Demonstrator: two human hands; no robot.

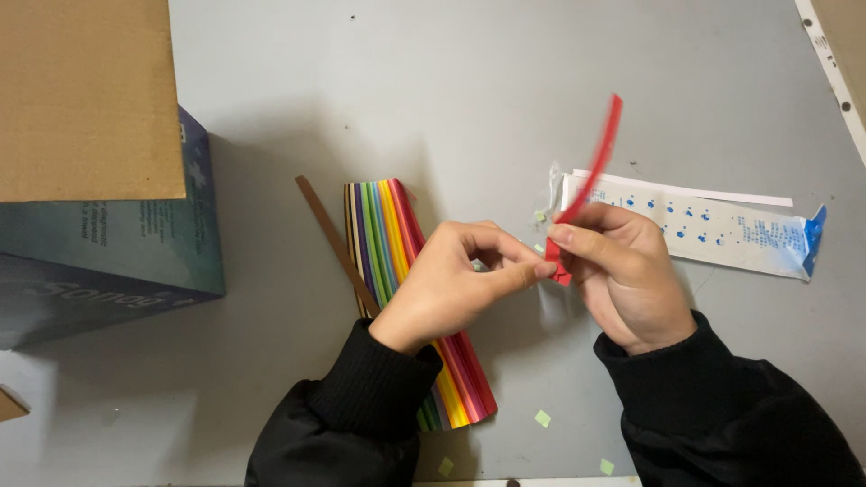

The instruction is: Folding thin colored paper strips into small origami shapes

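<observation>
Fingers (pixel 528 268) of my left hand (pixel 451 284) pinch shut on the lower end of a red paper strip (pixel 595 167), meeting the right hand (pixel 622 271) thumb to thumb. My right hand's fingers are curled closed on the same strip, just where it is folded into a small red knot (pixel 559 273). Above the fingers the strip rises free and is blurred, so I cannot make out its top edge cleanly.

Under my left wrist lies a fan of rainbow-coloured paper strips (pixel 388 230); the hand and black sleeve (pixel 361 397) hide its middle. A single brown strip (pixel 329 234) lies just left of it, its lower end lost behind the hand. Behind my right hand a white and blue plastic sleeve (pixel 731 230) lies flat, its left end covered by the fingers.

Far left of the hands a dark teal box (pixel 117 252) carries a brown cardboard flap (pixel 86 95), both cut off by the frame. Everything rests on a grey worktop (pixel 406 81), with small pale green paper scraps (pixel 542 418) near my sleeves.
</observation>
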